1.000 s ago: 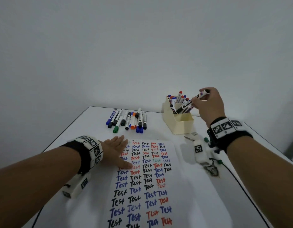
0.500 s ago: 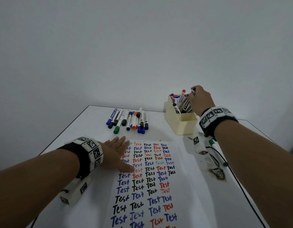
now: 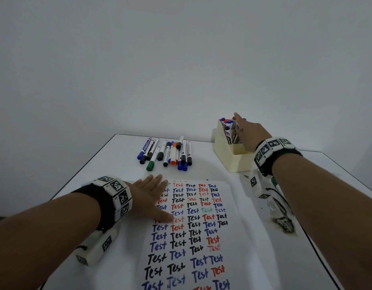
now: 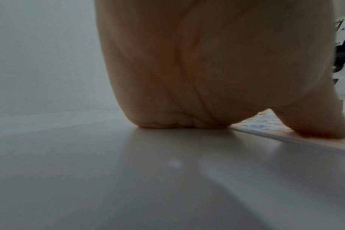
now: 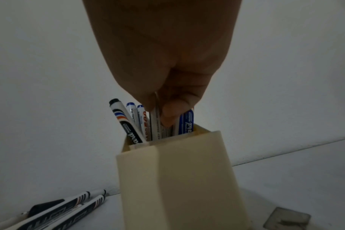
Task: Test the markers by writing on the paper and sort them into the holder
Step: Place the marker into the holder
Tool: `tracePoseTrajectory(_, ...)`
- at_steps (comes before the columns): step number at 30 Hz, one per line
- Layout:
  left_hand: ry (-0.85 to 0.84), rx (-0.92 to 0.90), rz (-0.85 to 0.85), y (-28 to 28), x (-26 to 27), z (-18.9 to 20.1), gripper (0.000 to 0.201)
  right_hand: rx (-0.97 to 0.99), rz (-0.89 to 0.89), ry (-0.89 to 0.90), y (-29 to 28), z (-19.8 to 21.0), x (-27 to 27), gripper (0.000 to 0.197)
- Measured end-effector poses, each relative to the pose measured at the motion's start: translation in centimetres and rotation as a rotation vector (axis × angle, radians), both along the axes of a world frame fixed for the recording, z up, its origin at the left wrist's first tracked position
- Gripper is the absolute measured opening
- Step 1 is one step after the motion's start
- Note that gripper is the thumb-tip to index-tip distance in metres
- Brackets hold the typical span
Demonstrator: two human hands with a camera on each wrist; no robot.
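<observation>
Head view: right hand [image 3: 251,133] reaches over the cream holder [image 3: 233,160] at the desk [image 3: 101,164] back right corner, hiding part of the markers standing in it; paper [image 3: 239,248] cut off at bottom edge. Left hand [image 3: 148,197] flat, fingers straight, on the paper's left edge. Loose markers [image 3: 166,152] lie in a row, long axes pointing away. Left wrist view: palm [image 4: 177,70] blocks most; thumb presses paper. Right wrist view: fingertips [image 5: 168,115] pinch one upright marker [image 5: 155,124] in the holder's far compartment.

left hand [image 3: 148,196] flat, fingers spread | right hand [image 3: 248,136] reaching forward, fingers pinched
</observation>
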State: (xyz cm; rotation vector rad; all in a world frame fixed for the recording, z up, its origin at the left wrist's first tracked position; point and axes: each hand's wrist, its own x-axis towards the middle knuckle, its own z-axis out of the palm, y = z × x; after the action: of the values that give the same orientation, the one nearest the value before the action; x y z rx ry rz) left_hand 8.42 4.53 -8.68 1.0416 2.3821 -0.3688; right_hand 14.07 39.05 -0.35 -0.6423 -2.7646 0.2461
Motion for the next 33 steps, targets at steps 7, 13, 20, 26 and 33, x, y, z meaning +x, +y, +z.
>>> tracePoseTrajectory(7,0.001,-0.002,0.001,0.0,0.2,0.3,0.134,0.162,0.106,0.260,-4.4,0.9,0.8,0.045)
tracePoseTrajectory(13,0.010,0.004,0.008,0.0,0.3,0.3,0.127,0.157,0.479,-0.141,-9.7,-0.2,-1.7,0.034)
tracePoseTrajectory(20,0.002,0.015,-0.004,-0.1,0.3,0.4,0.127,0.233,0.472,-0.292,-10.9,-2.8,-5.2,0.046)
tracePoseTrajectory(26,0.010,0.015,-0.015,-0.2,0.3,0.5,0.124,0.303,0.487,-0.327,-11.0,-3.5,-6.3,0.042)
tracePoseTrajectory(33,0.002,0.012,-0.018,-0.4,0.2,0.5,0.124,0.284,0.511,-0.376,-11.5,-3.4,-7.0,0.040)
